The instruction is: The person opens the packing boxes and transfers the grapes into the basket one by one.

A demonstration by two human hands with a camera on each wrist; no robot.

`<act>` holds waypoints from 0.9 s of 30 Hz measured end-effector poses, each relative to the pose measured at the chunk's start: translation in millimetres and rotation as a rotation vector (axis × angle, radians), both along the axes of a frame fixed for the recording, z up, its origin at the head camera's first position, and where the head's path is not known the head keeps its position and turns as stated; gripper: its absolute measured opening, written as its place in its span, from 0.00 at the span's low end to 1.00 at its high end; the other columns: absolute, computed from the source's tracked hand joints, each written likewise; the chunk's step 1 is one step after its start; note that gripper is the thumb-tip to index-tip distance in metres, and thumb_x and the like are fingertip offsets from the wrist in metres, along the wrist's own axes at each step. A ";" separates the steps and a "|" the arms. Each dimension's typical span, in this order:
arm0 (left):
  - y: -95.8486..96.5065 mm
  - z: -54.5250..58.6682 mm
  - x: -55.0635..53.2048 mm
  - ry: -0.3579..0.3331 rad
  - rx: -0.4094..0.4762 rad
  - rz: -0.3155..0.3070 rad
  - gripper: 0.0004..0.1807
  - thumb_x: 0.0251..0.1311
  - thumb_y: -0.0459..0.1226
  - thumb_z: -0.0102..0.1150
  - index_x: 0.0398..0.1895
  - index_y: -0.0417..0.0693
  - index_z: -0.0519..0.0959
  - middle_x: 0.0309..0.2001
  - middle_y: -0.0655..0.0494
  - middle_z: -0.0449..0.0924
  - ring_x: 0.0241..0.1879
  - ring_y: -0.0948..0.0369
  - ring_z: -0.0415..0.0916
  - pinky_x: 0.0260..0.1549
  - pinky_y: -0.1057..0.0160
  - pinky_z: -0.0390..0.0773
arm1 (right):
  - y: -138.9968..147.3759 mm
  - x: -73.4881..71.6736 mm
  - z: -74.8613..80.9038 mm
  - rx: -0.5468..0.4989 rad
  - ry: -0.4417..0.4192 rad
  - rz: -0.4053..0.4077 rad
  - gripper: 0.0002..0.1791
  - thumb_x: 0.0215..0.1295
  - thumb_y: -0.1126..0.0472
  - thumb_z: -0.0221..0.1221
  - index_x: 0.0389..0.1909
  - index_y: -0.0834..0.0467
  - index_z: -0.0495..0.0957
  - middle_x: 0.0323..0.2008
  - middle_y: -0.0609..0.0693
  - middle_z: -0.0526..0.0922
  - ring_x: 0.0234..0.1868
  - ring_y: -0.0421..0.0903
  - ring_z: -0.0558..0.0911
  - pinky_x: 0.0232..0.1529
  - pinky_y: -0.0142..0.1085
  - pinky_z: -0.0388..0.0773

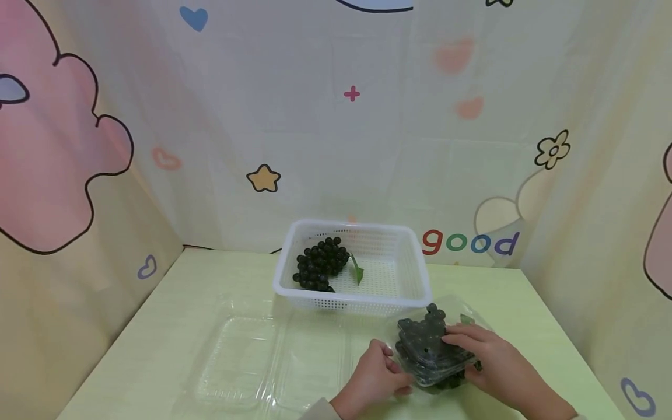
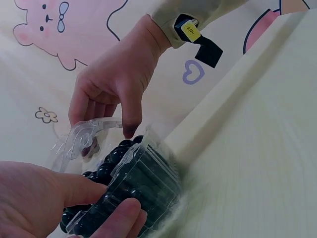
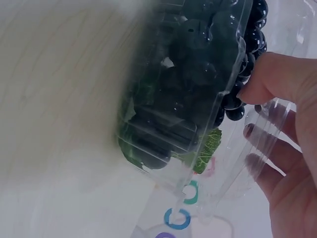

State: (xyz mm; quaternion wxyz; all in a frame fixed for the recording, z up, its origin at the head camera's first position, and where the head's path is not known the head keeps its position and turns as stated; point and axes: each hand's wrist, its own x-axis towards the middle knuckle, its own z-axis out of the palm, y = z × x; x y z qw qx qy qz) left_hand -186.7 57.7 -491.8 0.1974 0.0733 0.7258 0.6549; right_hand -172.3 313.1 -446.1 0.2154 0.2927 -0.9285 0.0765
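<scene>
A clear plastic clamshell box [image 1: 438, 370] packed with dark grapes [image 1: 431, 315] stands tilted at the table's right side, its lid [image 3: 270, 119] partly raised. Green leaf [image 3: 208, 151] pokes out between lid and base. My left hand [image 1: 379, 373] is at the box's near left; in the left wrist view its thumb [image 2: 84, 191] and forefinger pinch the box's rim and wall. From the right, my right hand [image 1: 496, 359] holds the lid, thumb on the inner side touching grapes, the other fingers behind the clear plastic.
Behind the box stands a white perforated basket [image 1: 391, 300] with another bunch of dark grapes [image 1: 320, 262] and a leaf [image 1: 357, 271] in it. An unfolded clear clamshell [image 1: 236, 361] lies flat on the table's left half. Printed curtains [image 1: 315, 116] enclose the table.
</scene>
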 end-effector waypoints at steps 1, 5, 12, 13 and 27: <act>3.0 0.7 0.5 0.001 0.004 0.008 0.25 0.57 0.30 0.73 0.46 0.44 0.64 0.30 0.52 0.81 0.27 0.53 0.88 0.34 0.67 0.77 | 2.3 -0.6 -0.8 -0.006 0.001 -0.002 0.36 0.32 0.73 0.74 0.51 0.48 0.85 0.56 0.47 0.84 0.54 0.52 0.85 0.42 0.39 0.87; 15.2 2.1 0.7 0.005 0.017 0.032 0.25 0.56 0.29 0.73 0.45 0.44 0.64 0.30 0.53 0.79 0.27 0.54 0.88 0.30 0.69 0.76 | 10.0 -3.5 -1.9 -0.024 0.000 -0.022 0.38 0.31 0.75 0.73 0.51 0.48 0.85 0.57 0.46 0.84 0.56 0.54 0.84 0.43 0.43 0.88; 34.8 -1.2 -4.8 0.024 0.019 0.042 0.25 0.55 0.28 0.73 0.45 0.45 0.64 0.29 0.53 0.78 0.26 0.53 0.88 0.30 0.69 0.76 | 25.0 -9.7 -5.0 -0.034 0.021 -0.029 0.39 0.28 0.75 0.74 0.50 0.47 0.85 0.55 0.46 0.84 0.55 0.55 0.83 0.41 0.42 0.87; 37.1 -0.9 -5.6 0.028 0.016 0.044 0.25 0.54 0.28 0.73 0.44 0.45 0.64 0.29 0.54 0.78 0.25 0.54 0.88 0.30 0.69 0.76 | 27.2 -10.4 -5.4 -0.037 0.022 -0.028 0.39 0.28 0.75 0.74 0.50 0.48 0.85 0.55 0.47 0.84 0.55 0.55 0.84 0.41 0.40 0.87; 49.5 3.3 -16.7 0.032 -0.034 -0.004 0.23 0.54 0.28 0.71 0.44 0.45 0.65 0.25 0.51 0.82 0.25 0.52 0.87 0.31 0.67 0.73 | 46.8 -16.0 10.2 -0.096 -0.066 -0.025 0.36 0.33 0.76 0.73 0.50 0.50 0.86 0.54 0.50 0.86 0.52 0.59 0.84 0.33 0.28 0.78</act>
